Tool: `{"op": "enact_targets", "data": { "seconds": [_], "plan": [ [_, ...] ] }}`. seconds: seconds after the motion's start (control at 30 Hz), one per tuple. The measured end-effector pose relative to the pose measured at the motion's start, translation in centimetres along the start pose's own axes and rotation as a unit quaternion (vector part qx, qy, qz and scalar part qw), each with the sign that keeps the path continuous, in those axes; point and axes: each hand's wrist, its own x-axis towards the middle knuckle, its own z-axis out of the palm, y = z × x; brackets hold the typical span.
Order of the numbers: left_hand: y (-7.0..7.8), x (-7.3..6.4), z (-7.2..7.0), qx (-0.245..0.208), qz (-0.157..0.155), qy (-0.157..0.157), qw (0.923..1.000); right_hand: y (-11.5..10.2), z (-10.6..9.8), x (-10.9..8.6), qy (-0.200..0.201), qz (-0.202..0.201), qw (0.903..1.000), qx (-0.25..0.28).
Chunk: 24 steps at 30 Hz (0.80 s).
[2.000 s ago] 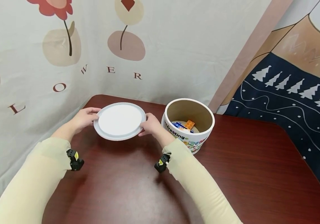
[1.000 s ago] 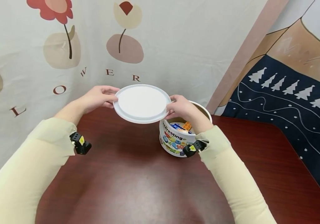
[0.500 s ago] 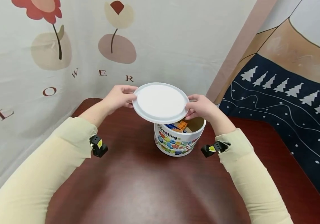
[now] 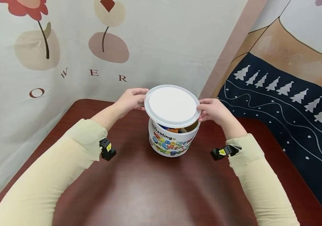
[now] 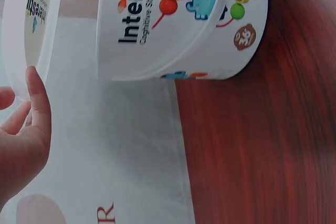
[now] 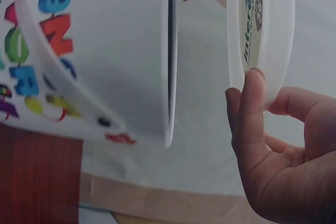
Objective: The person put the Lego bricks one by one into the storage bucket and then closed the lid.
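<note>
A round white lid hangs above the mouth of a white printed bucket, with a gap between the two in both wrist views. My left hand pinches the lid's left edge. At the right edge my right hand pinches it as well, its thumb and fingers on the rim. Under the lid's near edge, bits of orange and blue pieces show inside the bucket; the lid hides the rest. Printing also shows on the lid's underside.
The bucket stands on a dark red-brown table, close to its far edge. Behind rises a pale fabric backdrop with flower prints. A dark blue tree-print cloth hangs along the right side.
Both hands have lifted the lid from left of the bucket and carried it right, over the bucket's mouth. The view has turned slightly to the right.
</note>
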Motion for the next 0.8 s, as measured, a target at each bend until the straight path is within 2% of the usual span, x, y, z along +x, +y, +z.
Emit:
{"op": "enact_targets", "data": {
  "seconds": [0.13, 0.23, 0.33, 0.5, 0.6, 0.67, 0.8],
  "plan": [
    [-0.2, 0.3, 0.7, -0.01, 0.014, -0.018, 0.9997, 0.9, -0.8, -0.1, 0.006, -0.006, 0.9997, 0.024],
    [-0.4, 0.5, 1.2, 0.004, 0.038, -0.036, 0.9986, 1.5, -1.4, -0.3, 0.008, -0.019, 0.9991, 0.038],
    [-0.6, 0.5, 1.4, 0.024, 0.062, -0.042, 0.9969, 2.0, -1.7, -0.5, 0.007, -0.042, 0.998, 0.047],
    [-0.7, 0.5, 1.3, 0.019, 0.08, -0.041, 0.9958, 2.6, -2.1, -0.5, -0.001, -0.094, 0.9933, 0.067],
    [-0.6, 0.5, 1.3, 0.023, 0.085, -0.035, 0.9955, 3.0, -2.4, -0.6, 0.0, -0.146, 0.9876, 0.057],
    [-0.6, 0.5, 1.3, 0.034, 0.092, -0.024, 0.9949, 3.1, -2.5, -0.6, 0.014, -0.184, 0.982, 0.039],
    [-0.4, 0.5, 1.5, 0.065, 0.124, 0.014, 0.99, 2.9, -2.4, -0.8, 0.084, -0.231, 0.9692, -0.015]
  ]
}}
